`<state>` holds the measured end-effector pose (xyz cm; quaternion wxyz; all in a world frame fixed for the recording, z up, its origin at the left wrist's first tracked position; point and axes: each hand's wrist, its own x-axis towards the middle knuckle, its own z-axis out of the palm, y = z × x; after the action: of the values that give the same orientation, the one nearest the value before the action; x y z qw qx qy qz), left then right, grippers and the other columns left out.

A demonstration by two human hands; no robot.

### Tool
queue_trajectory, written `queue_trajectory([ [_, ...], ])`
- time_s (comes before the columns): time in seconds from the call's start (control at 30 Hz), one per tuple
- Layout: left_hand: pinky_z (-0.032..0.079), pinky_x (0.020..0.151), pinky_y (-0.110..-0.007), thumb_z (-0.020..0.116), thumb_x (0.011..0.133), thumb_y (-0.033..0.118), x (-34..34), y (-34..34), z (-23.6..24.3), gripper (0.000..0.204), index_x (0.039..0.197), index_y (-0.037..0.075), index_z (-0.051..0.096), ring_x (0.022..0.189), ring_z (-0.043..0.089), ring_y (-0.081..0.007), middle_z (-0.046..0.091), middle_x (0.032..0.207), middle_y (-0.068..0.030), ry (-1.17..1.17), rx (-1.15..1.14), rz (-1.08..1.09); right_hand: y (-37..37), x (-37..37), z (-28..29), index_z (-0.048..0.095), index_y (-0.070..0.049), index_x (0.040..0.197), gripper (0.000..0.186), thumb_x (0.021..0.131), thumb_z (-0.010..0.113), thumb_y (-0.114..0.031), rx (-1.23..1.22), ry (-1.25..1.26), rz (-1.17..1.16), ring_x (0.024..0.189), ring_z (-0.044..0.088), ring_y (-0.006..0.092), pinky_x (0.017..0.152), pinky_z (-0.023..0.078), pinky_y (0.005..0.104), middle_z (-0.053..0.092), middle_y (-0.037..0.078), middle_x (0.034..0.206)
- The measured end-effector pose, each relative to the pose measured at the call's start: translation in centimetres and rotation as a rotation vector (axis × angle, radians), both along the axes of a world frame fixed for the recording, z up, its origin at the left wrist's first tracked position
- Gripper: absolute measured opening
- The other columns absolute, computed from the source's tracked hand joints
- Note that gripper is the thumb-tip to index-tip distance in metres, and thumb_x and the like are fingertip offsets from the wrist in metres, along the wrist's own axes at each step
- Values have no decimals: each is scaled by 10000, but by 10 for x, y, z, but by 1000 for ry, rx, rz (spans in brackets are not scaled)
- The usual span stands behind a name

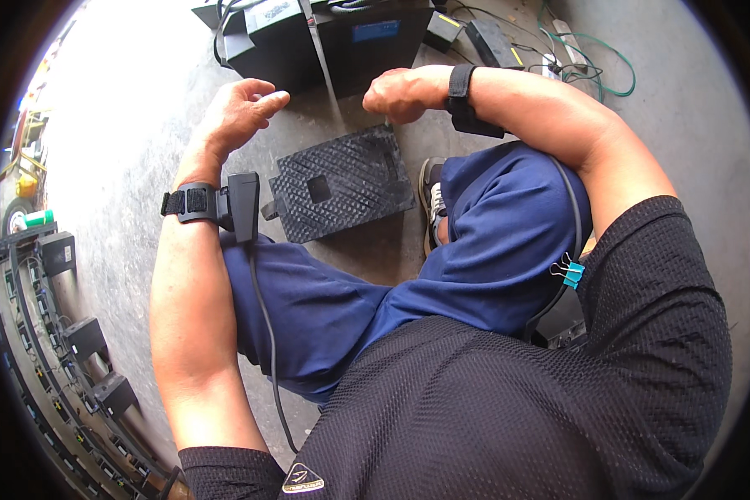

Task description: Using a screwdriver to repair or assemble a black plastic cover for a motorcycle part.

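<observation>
A large black box (pixel 267 48) stands on the floor in front of me, with a flat grey strap (pixel 320 55) running down its near side. My left hand (pixel 246 108) hovers just short of its left part, fingers loosely bent, thumb apart, nothing visible in it. To the right of the strap, my right hand (pixel 398 94) is closed beside the box's lower edge; whatever its fingers hold is hidden. Below both hands, between my legs, lies a black ribbed panel (pixel 350 187) with a square hole and a slot. Neither hand touches it.
Small black boxes (pixel 493 45) with yellow labels, a power strip (pixel 570 43) and green cable (pixel 623 71) lie at the far right. A long rack with black modules (pixel 85 337) runs along the left. A cable (pixel 267 333) hangs from my left wrist device.
</observation>
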<state>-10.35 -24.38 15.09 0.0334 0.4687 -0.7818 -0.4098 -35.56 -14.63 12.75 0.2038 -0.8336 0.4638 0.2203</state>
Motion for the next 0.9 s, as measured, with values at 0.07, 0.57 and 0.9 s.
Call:
queue_trajectory([
  [0.07,557,784,-356,719,881,421,1,0,0,568,1232,-17,631,836,688,-197,707,1030,-159,9,4,9,0,1,-1,700,-33,970,210,805,570,-50,-4,14,6,955,685,327,800,547,411,713,157,988],
  [0.57,559,786,-354,716,880,420,0,-1,-1,548,1216,-7,645,837,694,-196,712,1002,-143,5,-5,0,-1,-4,0,663,-30,1024,227,819,570,-62,17,-39,-17,1006,664,327,847,530,410,693,154,1019],
  [0.9,556,798,-356,710,886,420,-2,1,0,544,1224,-1,642,848,692,-202,709,1020,-150,7,8,-2,-5,-7,-19,701,9,963,212,812,557,-26,7,51,18,888,698,329,748,558,422,718,178,916],
])
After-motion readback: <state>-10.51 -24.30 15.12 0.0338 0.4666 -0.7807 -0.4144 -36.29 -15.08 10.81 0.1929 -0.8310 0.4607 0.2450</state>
